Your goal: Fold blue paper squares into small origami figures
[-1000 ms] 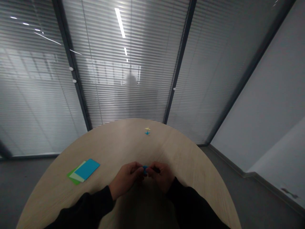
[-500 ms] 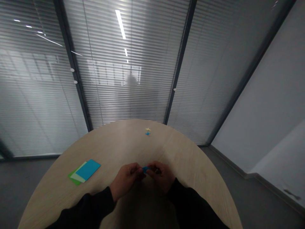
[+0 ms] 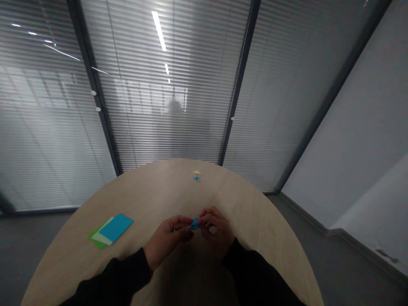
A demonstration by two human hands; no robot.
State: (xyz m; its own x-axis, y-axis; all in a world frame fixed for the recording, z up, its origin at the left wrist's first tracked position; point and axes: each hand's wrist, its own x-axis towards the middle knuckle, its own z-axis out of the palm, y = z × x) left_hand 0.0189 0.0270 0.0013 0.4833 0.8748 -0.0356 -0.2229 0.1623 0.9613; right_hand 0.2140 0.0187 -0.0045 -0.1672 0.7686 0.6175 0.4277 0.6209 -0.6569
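Between my two hands, a small folded piece of blue paper (image 3: pixel 194 224) is held just above the near part of the table. My left hand (image 3: pixel 168 235) pinches its left side between thumb and fingers. On the other side, my right hand (image 3: pixel 218 231) grips the right edge with thumb and index finger, the remaining fingers curled. The exact shape of the folded paper is partly covered by fingertips. Farther off, a small yellow folded paper figure (image 3: pixel 197 172) and a blue one (image 3: pixel 196 178) stand close together, like little birds.
The round wooden table (image 3: pixel 153 191) carries a fanned stack of paper on the left: a blue sheet (image 3: pixel 116 227) on top, with pale and bright green sheets beneath. Glass panels with blinds (image 3: pixel 172 140) rise behind the table, and a white wall (image 3: pixel 360 140) stands at right.
More of the blue folded paper shows between my hands. My right hand's fingers have lifted and shifted their pinch, and my left fingers have straightened a little. The camera view has moved slightly.
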